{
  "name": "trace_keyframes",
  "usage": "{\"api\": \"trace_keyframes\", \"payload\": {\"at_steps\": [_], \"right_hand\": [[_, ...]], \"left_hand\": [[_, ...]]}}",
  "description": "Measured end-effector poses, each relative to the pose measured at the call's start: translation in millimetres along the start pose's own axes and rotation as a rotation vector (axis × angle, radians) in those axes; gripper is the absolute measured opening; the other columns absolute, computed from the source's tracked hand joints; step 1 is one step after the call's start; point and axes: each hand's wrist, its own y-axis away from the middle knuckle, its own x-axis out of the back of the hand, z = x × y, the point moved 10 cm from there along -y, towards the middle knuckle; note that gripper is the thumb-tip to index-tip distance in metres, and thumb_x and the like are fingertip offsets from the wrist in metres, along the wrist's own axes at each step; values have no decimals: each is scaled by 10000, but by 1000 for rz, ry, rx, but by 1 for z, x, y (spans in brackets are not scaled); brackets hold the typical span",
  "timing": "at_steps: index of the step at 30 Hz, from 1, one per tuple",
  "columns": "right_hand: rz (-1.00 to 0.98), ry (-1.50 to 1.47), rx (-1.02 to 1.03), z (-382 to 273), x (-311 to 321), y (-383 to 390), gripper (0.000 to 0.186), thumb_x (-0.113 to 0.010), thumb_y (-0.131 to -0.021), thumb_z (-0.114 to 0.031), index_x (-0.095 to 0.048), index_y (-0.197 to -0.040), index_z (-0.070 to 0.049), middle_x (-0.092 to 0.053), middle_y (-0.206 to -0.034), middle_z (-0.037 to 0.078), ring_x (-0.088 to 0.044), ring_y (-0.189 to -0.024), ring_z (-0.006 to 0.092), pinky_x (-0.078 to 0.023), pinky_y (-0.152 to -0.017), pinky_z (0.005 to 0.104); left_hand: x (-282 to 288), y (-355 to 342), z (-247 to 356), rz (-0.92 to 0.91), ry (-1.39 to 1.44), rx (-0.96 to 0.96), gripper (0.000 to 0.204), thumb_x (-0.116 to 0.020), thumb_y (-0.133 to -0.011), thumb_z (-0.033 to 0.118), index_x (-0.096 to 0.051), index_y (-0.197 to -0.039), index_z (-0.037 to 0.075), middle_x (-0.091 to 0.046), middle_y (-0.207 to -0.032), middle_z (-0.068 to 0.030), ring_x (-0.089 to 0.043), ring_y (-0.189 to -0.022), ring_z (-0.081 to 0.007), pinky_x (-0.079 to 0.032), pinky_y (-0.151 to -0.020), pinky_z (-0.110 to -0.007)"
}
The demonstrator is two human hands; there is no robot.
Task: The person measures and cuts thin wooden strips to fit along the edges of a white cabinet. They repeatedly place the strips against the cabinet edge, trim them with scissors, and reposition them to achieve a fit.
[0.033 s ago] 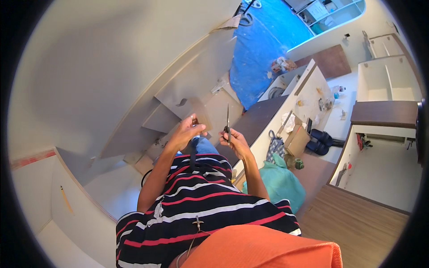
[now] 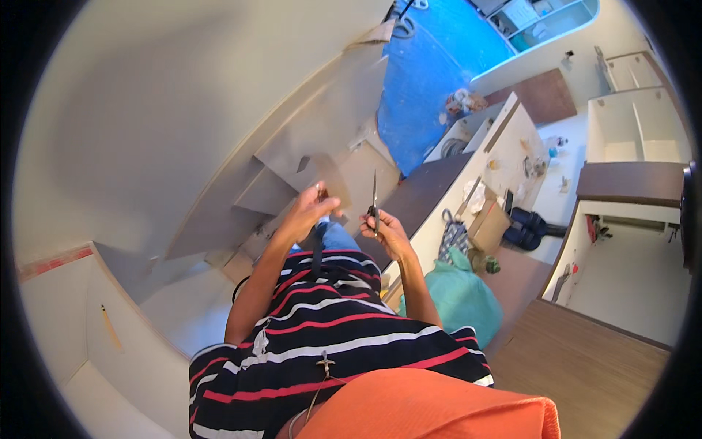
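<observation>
While the left hand [image 2: 304,215] pinches a blurred brownish strip [image 2: 333,181], the right hand [image 2: 389,233], apart, grips scissors [image 2: 373,213], blades clear of it; no cut under way, amount done unclear.

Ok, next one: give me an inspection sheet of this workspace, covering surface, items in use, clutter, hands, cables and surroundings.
Surface: dark brown panel beyond the right hand; held things are in the air.
Items in use: thin tan strip, blurred; pointed, dark-handled tool, apparently scissors.
Clutter: cardboard box, teal cloth, crumpled white paper, right side.
Hands: left hand holds the strip, right the tool.
Cables: grey coil in a cabinet; cable or hose, cannot tell.
Surroundings: blue floor covering ahead, open white cabinet at right.
</observation>
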Motion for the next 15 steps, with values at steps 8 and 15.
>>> {"api": "trace_keyframes", "payload": {"at_steps": [8, 15], "right_hand": [[-3, -191, 163, 23, -16, 17, 341, -738, -964, -264, -662, -1175, -7, -694, -1134, 103, -705, -937, 157, -600, -830, 281], [14, -219, 204, 19, -57, 60, 415, -711, -963, -427, -648, -1109, -44, -659, -1057, 57, -652, -907, 138, -524, -807, 277]], "left_hand": [[1, -27, 24, -52, -273, 1, 256, -617, -1028, 304, -659, -1113, 65, -672, -951, 0, -619, -839, -80, -467, -775, -254], [-13, -27, 39, -178, -380, -113, 274, -587, -1052, 299, -652, -1144, 48, -676, -955, -6, -640, -842, -90, -467, -791, -256]]}}
